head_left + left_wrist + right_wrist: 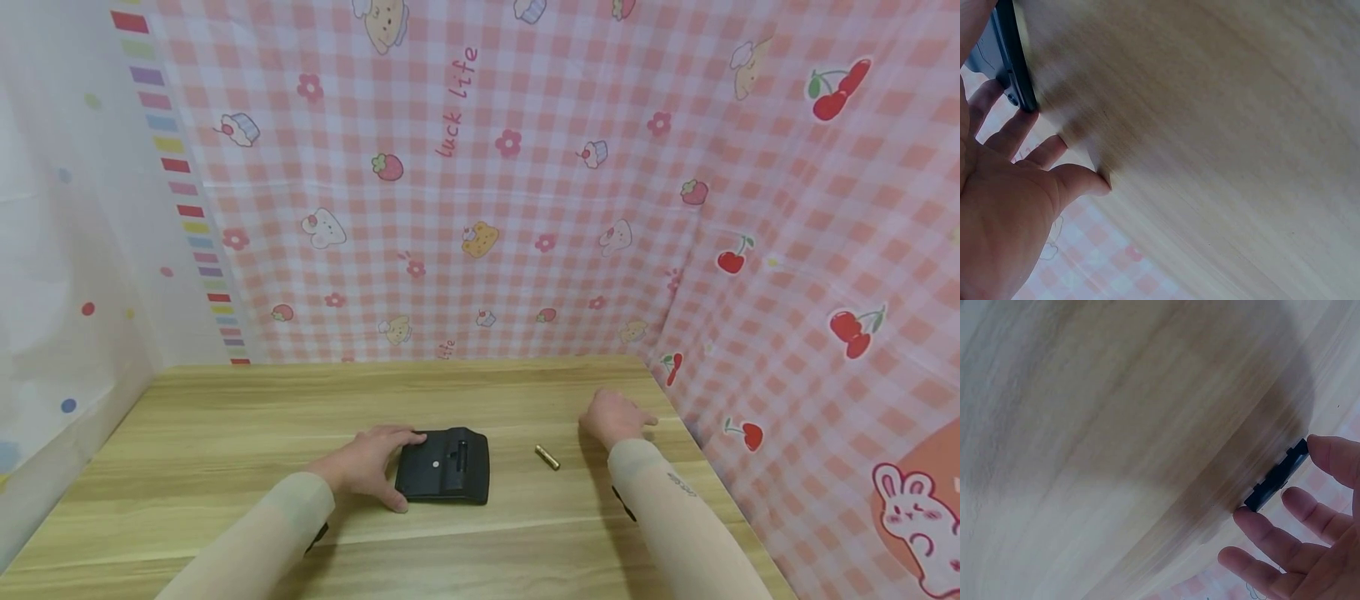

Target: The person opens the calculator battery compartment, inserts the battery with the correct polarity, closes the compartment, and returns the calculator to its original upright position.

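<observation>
Lying at lower centre of head view, black device (429, 483) is being gripped at opposite edges by left hand (367, 462), apparently for steadiness; recessed slot (461, 456) is facing up, presumably for access. Small black strip (1275, 476), seemingly cover, is being pinched at ends by right hand (611, 417), probably owing to slimness. Gold battery (547, 457) is being left loose between hands.

Screened-off tabletop workspace, wood-grain table (202, 417), pink checked cloth (442, 200) behind and right, white dotted cloth (45, 250) left
</observation>
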Available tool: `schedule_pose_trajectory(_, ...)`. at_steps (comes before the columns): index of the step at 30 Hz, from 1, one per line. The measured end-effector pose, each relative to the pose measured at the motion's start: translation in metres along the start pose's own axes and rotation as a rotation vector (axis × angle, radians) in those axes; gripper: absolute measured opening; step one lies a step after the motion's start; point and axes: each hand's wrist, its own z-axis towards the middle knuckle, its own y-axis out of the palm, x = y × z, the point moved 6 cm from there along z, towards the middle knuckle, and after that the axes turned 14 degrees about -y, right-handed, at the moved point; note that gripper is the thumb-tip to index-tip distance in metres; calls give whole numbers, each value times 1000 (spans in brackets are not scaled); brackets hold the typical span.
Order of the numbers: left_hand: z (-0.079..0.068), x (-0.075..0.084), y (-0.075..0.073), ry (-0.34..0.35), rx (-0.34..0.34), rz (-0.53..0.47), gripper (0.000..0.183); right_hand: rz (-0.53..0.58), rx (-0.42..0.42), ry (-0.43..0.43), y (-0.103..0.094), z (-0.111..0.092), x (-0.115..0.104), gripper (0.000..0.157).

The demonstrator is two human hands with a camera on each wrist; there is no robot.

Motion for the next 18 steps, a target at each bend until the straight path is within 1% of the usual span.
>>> schedule_pose_trajectory(9,1,-2,1,-3,9,6,106,-16,2,6,0,0,0,60)
schedule_pose_trajectory(18,0,-1,1,-9,9,3,105,-15,-6,14,1,0,1,63)
